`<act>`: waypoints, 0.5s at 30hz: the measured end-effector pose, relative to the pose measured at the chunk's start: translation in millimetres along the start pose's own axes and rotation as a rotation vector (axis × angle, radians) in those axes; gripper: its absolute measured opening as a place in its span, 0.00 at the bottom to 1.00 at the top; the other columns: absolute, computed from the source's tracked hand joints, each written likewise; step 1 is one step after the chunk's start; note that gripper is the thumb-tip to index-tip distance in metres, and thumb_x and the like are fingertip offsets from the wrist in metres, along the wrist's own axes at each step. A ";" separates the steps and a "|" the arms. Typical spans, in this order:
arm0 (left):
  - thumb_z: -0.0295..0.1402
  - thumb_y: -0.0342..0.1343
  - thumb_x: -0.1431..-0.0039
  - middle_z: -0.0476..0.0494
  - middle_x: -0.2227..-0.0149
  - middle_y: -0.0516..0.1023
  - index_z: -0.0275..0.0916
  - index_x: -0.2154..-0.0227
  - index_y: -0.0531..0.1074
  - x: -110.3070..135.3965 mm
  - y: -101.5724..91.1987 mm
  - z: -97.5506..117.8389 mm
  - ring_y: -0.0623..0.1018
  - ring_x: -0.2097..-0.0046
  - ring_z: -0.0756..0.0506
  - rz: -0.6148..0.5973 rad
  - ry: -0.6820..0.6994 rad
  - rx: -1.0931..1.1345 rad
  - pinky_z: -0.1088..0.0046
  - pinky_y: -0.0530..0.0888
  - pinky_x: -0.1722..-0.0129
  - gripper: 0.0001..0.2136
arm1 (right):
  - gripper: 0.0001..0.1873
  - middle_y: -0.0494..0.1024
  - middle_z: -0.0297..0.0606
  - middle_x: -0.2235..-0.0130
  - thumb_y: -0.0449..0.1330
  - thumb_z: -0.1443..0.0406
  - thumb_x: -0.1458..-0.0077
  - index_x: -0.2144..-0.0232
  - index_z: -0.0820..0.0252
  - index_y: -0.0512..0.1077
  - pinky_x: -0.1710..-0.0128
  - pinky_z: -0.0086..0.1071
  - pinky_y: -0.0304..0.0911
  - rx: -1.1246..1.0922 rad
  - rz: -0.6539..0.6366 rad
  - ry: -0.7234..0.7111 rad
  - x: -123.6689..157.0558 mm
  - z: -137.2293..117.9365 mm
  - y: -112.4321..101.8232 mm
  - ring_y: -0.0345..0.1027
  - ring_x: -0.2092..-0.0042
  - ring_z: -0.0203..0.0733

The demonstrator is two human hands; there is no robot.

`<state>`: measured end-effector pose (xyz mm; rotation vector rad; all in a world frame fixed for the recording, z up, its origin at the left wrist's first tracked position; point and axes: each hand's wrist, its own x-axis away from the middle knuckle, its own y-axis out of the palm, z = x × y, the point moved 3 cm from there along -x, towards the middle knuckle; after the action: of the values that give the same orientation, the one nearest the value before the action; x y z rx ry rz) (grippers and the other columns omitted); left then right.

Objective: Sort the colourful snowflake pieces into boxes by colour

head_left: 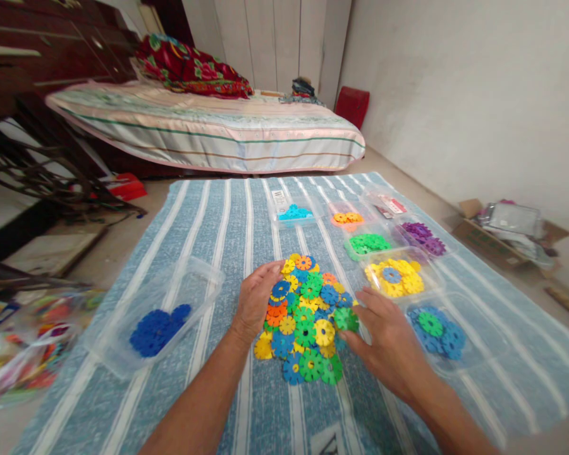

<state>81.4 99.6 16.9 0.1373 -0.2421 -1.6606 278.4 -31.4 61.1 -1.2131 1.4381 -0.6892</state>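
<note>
A heap of notched plastic snowflake discs (305,332) in green, yellow, blue and orange lies on the striped cloth between my hands. My left hand (256,300) is at the heap's upper left edge, its fingers closed together at a yellow snowflake disc (288,266); the thumb is mostly hidden. At the right edge, my right hand (382,328) has a green snowflake disc (346,319) between thumb and fingers. Just beyond that hand stands a clear box of yellow discs (401,284) with one blue disc on top. Right of the hand, a clear box of blue discs (448,341) has one green disc on top.
Left, a clear box (203,278) holds dark blue discs. Farther back are containers of light blue (294,213), orange (347,218), green (368,244) and purple discs (422,234). A bed (218,139) stands behind the cloth (189,215); a cardboard box (488,241) sits right.
</note>
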 end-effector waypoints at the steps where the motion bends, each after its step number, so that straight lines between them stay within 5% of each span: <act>1: 0.42 0.58 0.51 0.42 0.58 0.78 0.37 0.62 0.75 -0.1 -0.1 -0.1 0.74 0.54 0.44 -0.002 0.000 -0.002 0.71 0.71 0.56 0.16 | 0.13 0.71 0.47 0.51 0.58 0.60 0.48 0.62 0.61 0.72 0.48 0.49 0.60 0.040 0.039 0.006 4.3 8.5 -6.8 0.60 0.45 0.53; 9: 0.42 0.59 0.53 0.42 0.59 0.79 0.37 0.64 0.76 -0.6 1.1 0.3 0.75 0.55 0.43 0.022 -0.006 0.004 0.71 0.72 0.57 0.15 | 0.25 0.73 0.50 0.55 0.49 0.48 0.45 0.64 0.62 0.73 0.52 0.53 0.62 0.395 0.126 0.158 52.2 85.7 -53.5 0.65 0.50 0.56; 15: 0.41 0.59 0.52 0.43 0.58 0.78 0.38 0.64 0.75 -0.1 2.5 1.0 0.75 0.53 0.43 0.012 -0.013 0.024 0.74 0.72 0.60 0.15 | 0.20 0.75 0.47 0.58 0.53 0.52 0.45 0.65 0.61 0.74 0.53 0.49 0.63 0.311 0.175 0.122 53.8 67.1 -46.1 0.66 0.52 0.53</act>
<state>83.7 99.5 18.5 0.1431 -0.2719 -1.6472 361.4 -82.4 66.6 -0.8066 1.4538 -0.8407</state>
